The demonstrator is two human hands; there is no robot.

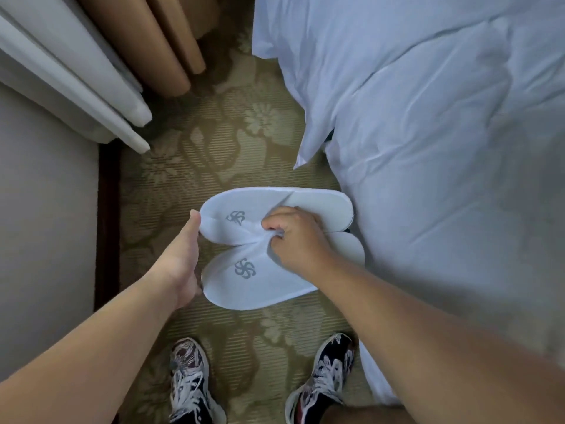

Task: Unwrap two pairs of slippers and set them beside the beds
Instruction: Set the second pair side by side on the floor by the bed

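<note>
Two patterned sneakers (189,381) stand on the floral carpet (250,332). Beyond them a pair of white slippers (260,280) lies side by side on the carpet, heels just beside the bed (443,148). The left hand (180,261) rests against their toes, straight and released. The right hand (293,237) has its fingers (270,223) pinching the uppers where the two slippers meet. Farther off hang tan curtains (171,41).

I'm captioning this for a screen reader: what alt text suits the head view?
A person's right hand pinches the uppers of two white logo slippers while the left hand rests against their toes, over floral carpet beside a white bed. The person's sneakers show at the bottom.
</note>
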